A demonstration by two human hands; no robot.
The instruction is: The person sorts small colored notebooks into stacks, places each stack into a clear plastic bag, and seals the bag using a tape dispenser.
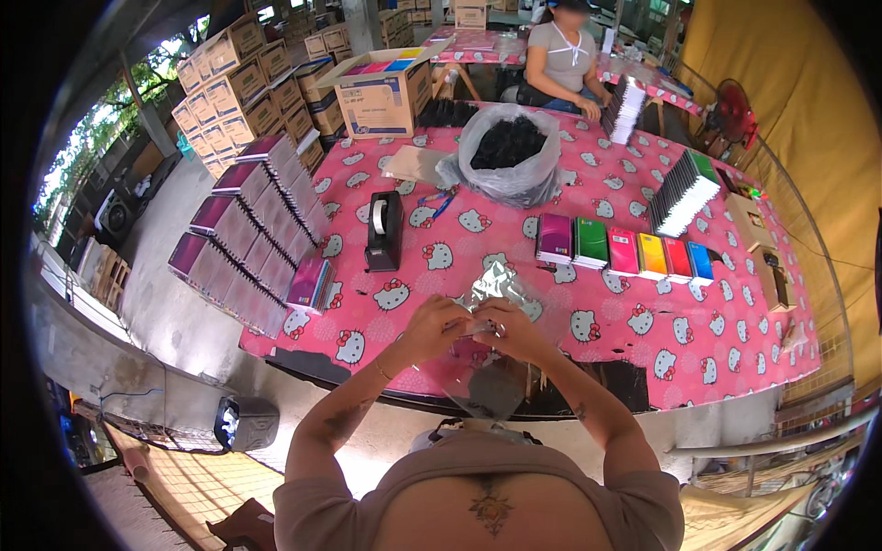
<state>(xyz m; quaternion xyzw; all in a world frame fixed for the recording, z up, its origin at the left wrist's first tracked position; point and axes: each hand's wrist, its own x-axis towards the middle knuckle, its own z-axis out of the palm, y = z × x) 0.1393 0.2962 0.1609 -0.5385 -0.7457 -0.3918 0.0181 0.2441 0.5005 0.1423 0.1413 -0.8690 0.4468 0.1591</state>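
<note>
Near the table's front edge, my left hand (435, 327) and my right hand (511, 331) are close together, fingers pinched on a clear plastic bag (487, 390). Part of the shiny plastic stands up beyond my fingers, and the rest hangs down past the edge. Nothing can be made out inside it. A black tape dispenser (384, 234) stands ahead of my left hand. Beyond my right hand runs a row of small notebooks (623, 252) in purple, green, pink, yellow, red and blue. Left of my hands, a small pile of notebooks (310, 285) lies beside tall stacks of wrapped spiral notebooks (243, 230).
A plastic sack of black material (556, 151) stands mid-table, with a blue pen-like tool (444, 203) nearby. At the back is an open carton (381, 101). More notebook stacks (684, 195) and wooden boxes (774, 275) line the right. Another person (565, 60) sits across.
</note>
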